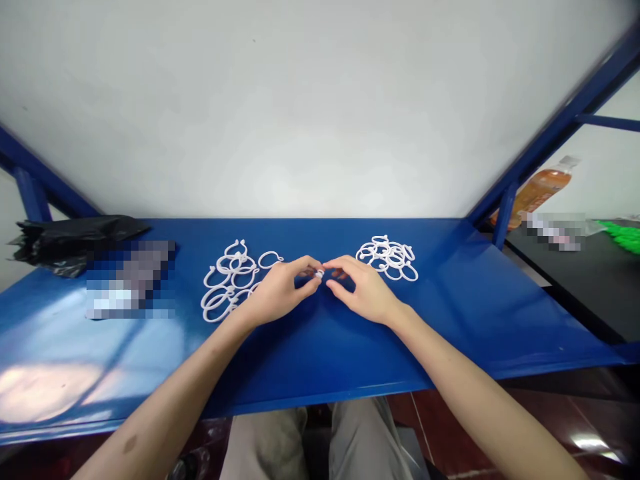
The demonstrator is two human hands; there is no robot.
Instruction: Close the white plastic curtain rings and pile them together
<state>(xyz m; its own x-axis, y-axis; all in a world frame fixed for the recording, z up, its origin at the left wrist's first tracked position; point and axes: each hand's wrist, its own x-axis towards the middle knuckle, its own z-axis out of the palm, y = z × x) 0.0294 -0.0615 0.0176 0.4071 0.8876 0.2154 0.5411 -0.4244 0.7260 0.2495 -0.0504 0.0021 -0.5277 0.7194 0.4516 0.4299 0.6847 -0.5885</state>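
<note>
Two bare forearms reach forward over a blue metal tabletop, and the hands meet near its middle. The left hand is mostly closed, its fingertips pinching a small white plastic piece. The right hand is curved and half closed, its fingertips at the piece or just beside it; which hand bears the grip cannot be told. A loose pile of white plastic rings lies partly behind the left hand, and a second pile lies just beyond the right. Further left sits a crumpled black plastic bag.

The piece is tiny, so a loosened pinch could drop it — it might then roll among the rings and be hard to pick out. A careless wrist could also scatter either pile.
</note>
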